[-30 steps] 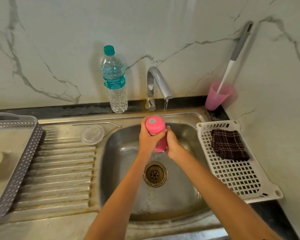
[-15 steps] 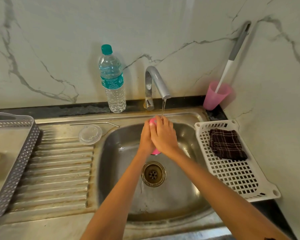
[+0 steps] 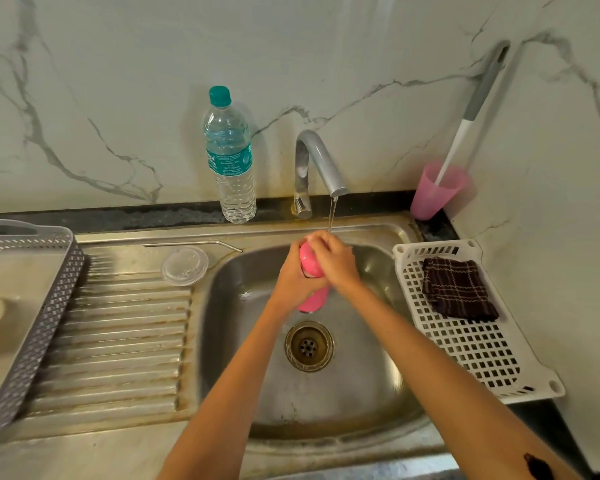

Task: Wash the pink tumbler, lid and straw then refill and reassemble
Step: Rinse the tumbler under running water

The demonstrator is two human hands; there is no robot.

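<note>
**A:** Two bare hands are working over the far part of the stainless steel sink basin [image 3: 361,393]. What are they holding?

**B:** Both are gripping the pink cylindrical tumbler [image 3: 310,270]. The left hand [image 3: 293,278] is wrapping curled fingers round its left side. The right hand [image 3: 336,261] is curling over its upper end from the right, hiding the top.

**A:** Is water running?

**B:** Yes, a thin stream of water [image 3: 331,216] is falling from the curved grey metal tap [image 3: 317,161] onto the right hand. The tumbler is hanging roughly upright above the round drain [image 3: 309,346].

**A:** Where are the other parts lying?

**B:** The clear round plastic lid [image 3: 185,265] is sitting on the ribbed steel drainboard [image 3: 118,341], just left of the basin. The thin bent metal straw [image 3: 191,244] is lying just beyond it, toward the wall.

**A:** Anything on the right?

**B:** A dark checked cloth [image 3: 459,292] is resting in the white perforated plastic basket [image 3: 482,358].
</note>
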